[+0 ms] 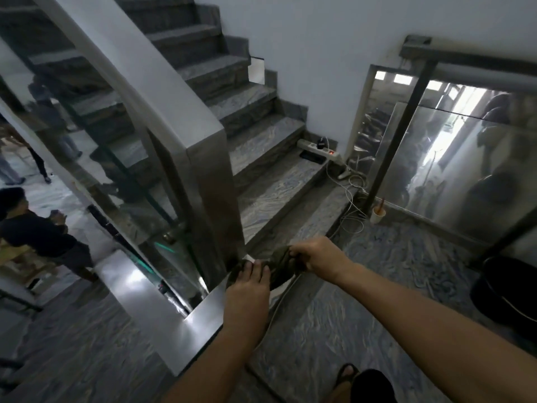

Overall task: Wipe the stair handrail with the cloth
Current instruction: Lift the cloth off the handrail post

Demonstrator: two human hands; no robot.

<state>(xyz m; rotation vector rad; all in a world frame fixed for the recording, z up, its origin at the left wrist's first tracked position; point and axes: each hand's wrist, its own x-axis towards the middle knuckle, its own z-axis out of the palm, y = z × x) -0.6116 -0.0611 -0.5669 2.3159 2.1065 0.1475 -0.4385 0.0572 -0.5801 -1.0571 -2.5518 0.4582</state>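
Presumably caught at the start of a stroke. Held the cloth [279, 266] between both hands at the low end of the handrail [203, 312], just where the flat steel top met the foot of the upright post [209, 170]. Laid the left hand [247, 283] over the near part of the cloth, fingers [252, 270] extended and pressing it down onto the metal rather than curling around it. Closed the right hand [316, 257] on the far end of the cloth, pinching a bunched fold just past the rail's edge. Kept the cloth dark, crumpled and only partly spread, so covered little of the rail's width. Judged better done by opening the fold flat under the palm, wrapping it over both edges, and drawing along the rail in one even pass before turning up the post towards the sloping section [116, 53]. Noted a white cable [279, 303] running beside the rail below the hands, likely to snag a trailing corner; likewise a power strip [318, 146] on the lower step, well apart.
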